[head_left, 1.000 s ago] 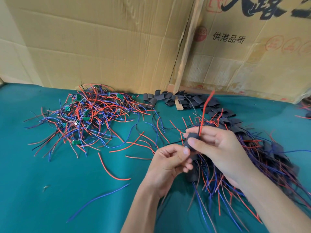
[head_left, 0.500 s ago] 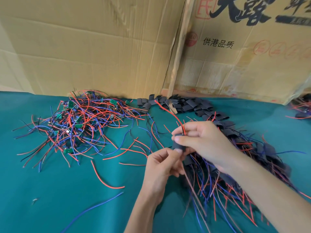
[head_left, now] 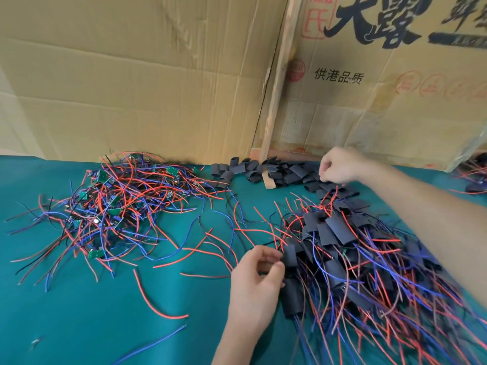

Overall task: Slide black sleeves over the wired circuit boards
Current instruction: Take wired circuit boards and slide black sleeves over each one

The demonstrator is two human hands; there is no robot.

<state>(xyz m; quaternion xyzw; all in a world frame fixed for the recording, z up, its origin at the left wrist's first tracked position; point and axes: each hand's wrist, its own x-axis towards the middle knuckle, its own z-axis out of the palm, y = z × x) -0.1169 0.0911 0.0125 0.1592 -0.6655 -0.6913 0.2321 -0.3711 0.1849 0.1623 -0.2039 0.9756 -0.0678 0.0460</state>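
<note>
On the green desk, bare wired circuit boards tangle at centre left; loose black sleeves lie at upper centre against cardboard. The right hand, fingers curled, reaches there; whether it pinches one is unclear. The left hand, loosely curled and holding nothing, touches the sleeved pile at lower right.

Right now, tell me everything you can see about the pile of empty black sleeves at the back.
The empty black sleeves are short, flattened matte tubes, like cut rubbery tubing, heaped loosely on the green cloth against the cardboard wall. A wooden stick stands among them. The right hand, fingers curled, reaches down at the pile's right end.
</note>
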